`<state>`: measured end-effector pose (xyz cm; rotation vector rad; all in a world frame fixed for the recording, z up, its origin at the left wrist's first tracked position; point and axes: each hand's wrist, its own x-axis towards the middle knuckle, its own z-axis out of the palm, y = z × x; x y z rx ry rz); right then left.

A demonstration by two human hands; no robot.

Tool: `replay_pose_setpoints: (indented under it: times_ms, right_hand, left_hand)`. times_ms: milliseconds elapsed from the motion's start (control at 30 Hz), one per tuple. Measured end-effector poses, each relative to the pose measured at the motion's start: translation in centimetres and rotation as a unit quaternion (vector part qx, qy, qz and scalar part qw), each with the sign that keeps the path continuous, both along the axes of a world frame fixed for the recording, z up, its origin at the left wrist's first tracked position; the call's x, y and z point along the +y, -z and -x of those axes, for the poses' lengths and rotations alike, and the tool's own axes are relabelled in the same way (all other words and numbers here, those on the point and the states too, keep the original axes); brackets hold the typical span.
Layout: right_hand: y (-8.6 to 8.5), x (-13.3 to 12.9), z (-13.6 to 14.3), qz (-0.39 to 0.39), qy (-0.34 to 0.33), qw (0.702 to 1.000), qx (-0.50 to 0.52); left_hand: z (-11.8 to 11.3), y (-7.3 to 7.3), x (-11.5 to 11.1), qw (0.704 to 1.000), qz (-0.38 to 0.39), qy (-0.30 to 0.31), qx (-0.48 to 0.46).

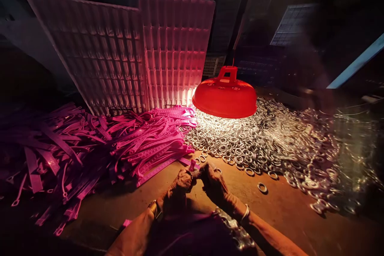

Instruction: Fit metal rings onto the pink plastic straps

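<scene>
My left hand [183,182] is closed on a pink strap [192,165]; a short end of it sticks up above the fingers. My right hand [213,181] meets it in front of me, its fingers pinched together at the same spot. What the right fingers hold is hidden. The edge of a metal ring shows beside the right fingertips; I cannot tell if it is held or lies behind. A pile of pink plastic straps [159,150] with looped ends spreads to the left. A large heap of metal rings [240,140] lies to the right.
A red lamp [225,94] hangs low over the rings. Two ribbed translucent panels [177,48] stand upright behind the straps. One loose ring [262,188] lies on the brown tabletop [270,212]. More rings [237,228] gather near my right forearm. Crates stand in the dark background.
</scene>
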<state>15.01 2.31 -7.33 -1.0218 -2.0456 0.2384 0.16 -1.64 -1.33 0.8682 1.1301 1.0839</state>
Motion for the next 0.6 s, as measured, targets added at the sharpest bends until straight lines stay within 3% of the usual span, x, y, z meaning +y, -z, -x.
replay_pose_setpoints:
  times_ms: [100, 233, 367, 600]
  right_hand:
    - [-0.1, -0.3, 0.0, -0.015, -0.026, 0.998, -0.057]
    - [-0.5, -0.8, 0.0, -0.036, -0.059, 0.995, -0.066]
    - [-0.7, -1.1, 0.1, -0.016, -0.073, 0.994, -0.079]
    - [-1.6, -1.4, -0.2, -0.009, -0.126, 0.987, -0.102]
  left_hand:
    - [1.0, -1.0, -1.5, 1.000, -0.008, 0.026, 0.003]
    - [2.2, -0.9, -2.0, 0.999, -0.012, 0.040, 0.000]
    - [2.5, -0.3, -1.7, 0.997, 0.019, 0.041, -0.062]
    - [2.2, 0.1, -0.2, 0.987, 0.113, 0.095, -0.063]
